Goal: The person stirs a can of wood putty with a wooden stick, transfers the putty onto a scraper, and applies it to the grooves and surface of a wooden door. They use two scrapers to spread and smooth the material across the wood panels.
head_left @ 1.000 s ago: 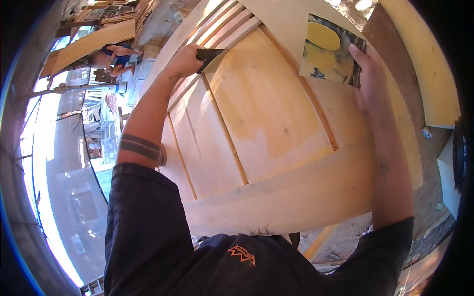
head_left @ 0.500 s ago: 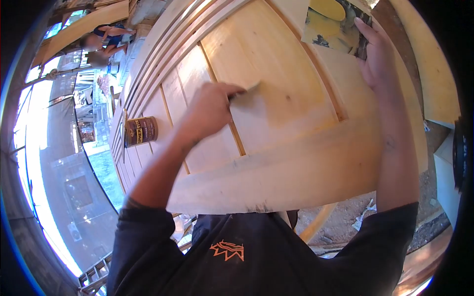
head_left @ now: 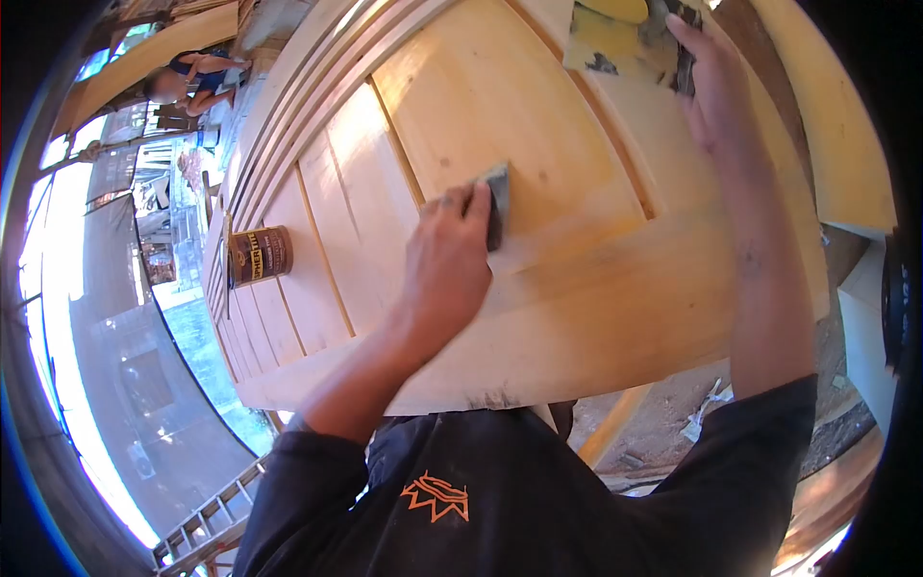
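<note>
One pale, yellow-smeared panel [head_left: 596, 308] is topped by one can [head_left: 261, 255] at nine o'clock, one scraper [head_left: 498, 207] gripped by the left hand [head_left: 449, 260], one board [head_left: 620, 48] by the right hand [head_left: 716, 87].

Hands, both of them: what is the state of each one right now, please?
Left hand: closed, holding a scraper at the wood panel.
Right hand: closed on the edge of a board with yellow paste.

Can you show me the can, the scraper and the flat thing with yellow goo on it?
Can [head_left: 261, 255]: head view, on the middle of its label.
Scraper [head_left: 499, 200]: head view, on its blade.
Flat thing with yellow goo [head_left: 625, 44]: head view, on its smeared top face.
</note>
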{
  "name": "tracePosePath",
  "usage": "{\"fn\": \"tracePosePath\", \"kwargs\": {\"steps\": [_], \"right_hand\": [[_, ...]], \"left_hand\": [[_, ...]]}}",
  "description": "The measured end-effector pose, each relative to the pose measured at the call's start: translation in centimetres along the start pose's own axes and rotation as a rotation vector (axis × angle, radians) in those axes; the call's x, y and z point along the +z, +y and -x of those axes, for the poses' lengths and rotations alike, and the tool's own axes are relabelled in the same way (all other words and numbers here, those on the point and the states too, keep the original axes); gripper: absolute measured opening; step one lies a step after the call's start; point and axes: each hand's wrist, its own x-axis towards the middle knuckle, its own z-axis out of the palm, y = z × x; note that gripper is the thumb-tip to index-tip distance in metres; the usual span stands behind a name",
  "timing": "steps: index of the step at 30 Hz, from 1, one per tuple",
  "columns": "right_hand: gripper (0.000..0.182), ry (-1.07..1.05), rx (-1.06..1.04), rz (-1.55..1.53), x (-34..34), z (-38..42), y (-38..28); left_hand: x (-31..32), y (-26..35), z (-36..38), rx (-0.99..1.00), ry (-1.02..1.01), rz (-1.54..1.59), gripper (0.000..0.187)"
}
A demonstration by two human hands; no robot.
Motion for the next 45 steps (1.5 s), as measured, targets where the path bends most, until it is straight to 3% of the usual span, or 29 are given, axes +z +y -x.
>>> {"fn": "tracePosePath", "kwargs": {"steps": [2,6,8,9,11,13,15,16,19,24,27,29,31,35,38,41,42,45], "right_hand": [[0.033,-0.033,-0.137,0.011,3.4,1.4,-1.1],[0.033,0.049,-0.054,-0.003,3.8,1.7,-1.6],[0.033,0.016,-0.043,0.009,2.2,0.8,-0.8],[0.033,-0.07,-0.036,-0.128,0.2,-0.6,0.7],[0.033,-0.148,-0.016,-0.267,-2.4,-2.2,2.7],[0.033,-0.061,0.005,-0.136,1.2,0.3,0.3],[0.033,0.015,0.015,-0.007,3.4,1.1,-1.5],[0.033,0.014,0.023,-0.01,3.3,1.1,-1.5],[0.032,-0.01,-0.023,0.0,3.3,1.4,-1.1],[0.026,-0.023,0.082,0.024,-0.5,-0.6,0.2],[0.026,0.013,0.067,0.049,-1.1,-0.2,0.4],[0.027,0.137,0.12,0.122,0.3,0.4,-0.4],[0.03,0.069,0.044,0.056,2.8,0.7,-1.1],[0.033,-0.051,-0.04,0.02,2.9,1.2,-0.9],[0.033,-0.01,-0.054,0.019,3.0,1.7,-1.0],[0.033,-0.061,-0.026,0.01,2.9,1.7,-1.3],[0.032,-0.066,-0.026,0.003,3.0,1.6,-1.4],[0.031,-0.06,-0.018,0.011,2.9,1.7,-1.0]], "left_hand": [[0.3,1.8,2.3,0.021,-0.044,-0.001,0.052],[-2.1,3.3,4.7,-0.044,-0.246,0.2,0.05],[-3.7,2.4,3.2,-0.023,-0.225,0.258,0.051],[-4.3,1.4,2.2,-0.012,-0.221,0.287,0.052],[-4.3,-1.4,-1.5,0.062,-0.02,0.092,0.048],[-4.1,-5.7,-5.7,0.011,-0.059,0.142,0.045],[-5.0,-6.6,-7.9,-0.154,-0.238,0.242,0.044],[-4.7,-6.8,-7.7,-0.115,-0.219,0.218,0.046],[-3.8,-4.4,-3.7,-0.006,-0.205,0.209,0.044],[-5.7,0.5,0.4,0.022,-0.468,0.307,0.044],[-4.4,-0.4,-1.8,0.011,-0.121,0.3,0.053],[-2.0,-0.2,-1.3,0.032,-0.045,0.269,0.053],[0.4,1.1,0.6,0.127,0.074,0.031,0.053],[-2.5,3.7,3.1,0.005,-0.227,0.313,0.056],[-4.7,1.3,0.5,0.097,-0.255,0.328,0.052],[-4.1,-3.4,-4.7,0.066,-0.063,0.159,0.038],[-4.1,-4.3,-6.4,0.026,-0.167,0.153,0.042],[-2.9,-3.8,-4.8,0.018,-0.144,0.207,0.047]]}}
